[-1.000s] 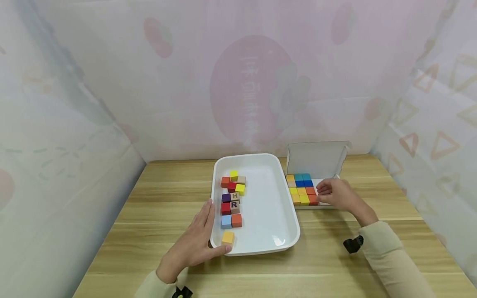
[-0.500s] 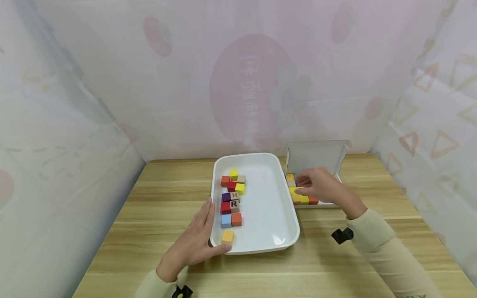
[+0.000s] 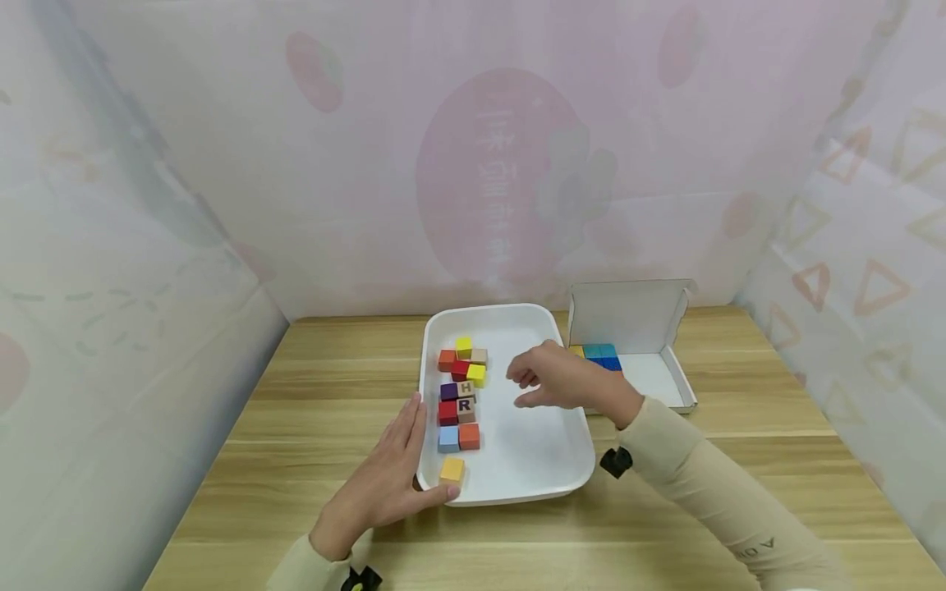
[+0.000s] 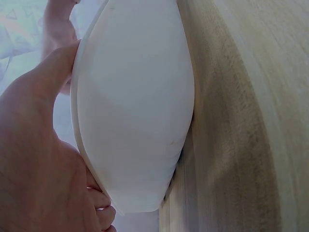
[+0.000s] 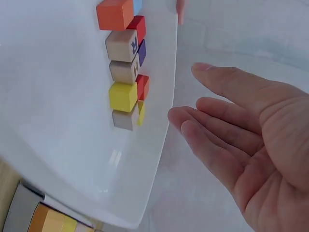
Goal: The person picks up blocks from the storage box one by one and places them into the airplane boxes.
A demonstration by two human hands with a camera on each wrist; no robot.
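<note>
A white tray (image 3: 517,497) sits mid-table with several coloured blocks (image 3: 461,394) along its left side, two of them lettered H and R. My left hand (image 3: 402,464) rests flat against the tray's left wall (image 4: 135,106), fingers straight and thumb on the front rim beside an orange-yellow block (image 3: 452,471). My right hand (image 3: 528,386) hovers over the tray's middle. In the right wrist view the right hand (image 5: 231,130) shows a bare palm with relaxed fingers, holding nothing. The blocks (image 5: 123,96) lie just past its fingertips.
An open white cardboard box (image 3: 668,386) with its lid up stands right of the tray. Blue and teal blocks (image 3: 600,353) show in its back row; my right wrist hides the rest. Patterned curtain walls enclose the wooden table (image 3: 310,386) on three sides.
My right hand has left the box and swung left to a spot above the tray. My left hand and the tray have stayed put.
</note>
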